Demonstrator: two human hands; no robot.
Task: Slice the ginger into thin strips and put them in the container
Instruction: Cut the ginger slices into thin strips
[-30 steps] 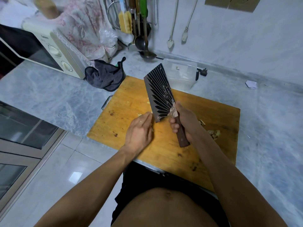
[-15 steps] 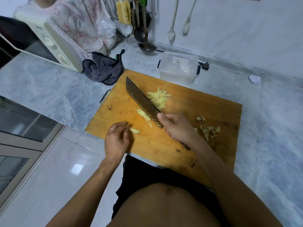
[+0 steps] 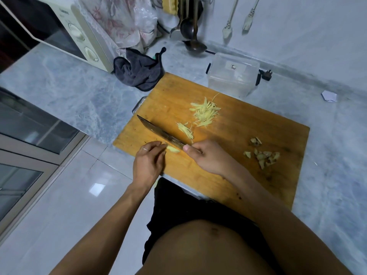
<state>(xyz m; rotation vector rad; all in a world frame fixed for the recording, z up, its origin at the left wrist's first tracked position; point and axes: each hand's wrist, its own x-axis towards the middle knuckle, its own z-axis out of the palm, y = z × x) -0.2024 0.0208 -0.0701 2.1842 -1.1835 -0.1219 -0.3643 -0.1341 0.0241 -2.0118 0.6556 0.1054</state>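
Observation:
A wooden cutting board lies on the marble counter. My right hand grips the handle of a dark cleaver, its blade edge-down on the board. My left hand holds a small pale ginger piece against the board, right beside the blade. A large heap of thin ginger strips lies further back, with a smaller bunch of strips just right of the blade. A clear plastic container with its lid on stands behind the board.
Brown ginger peel scraps lie on the board's right side. A dark cloth and a microwave sit at the back left. Ladles hang on the wall. A plug lies beside the container, and a paper scrap further right.
The cleaver came down from upright in the air to edge-down on the board, then shifted left to the ginger piece. My left hand left the blade and now holds that piece.

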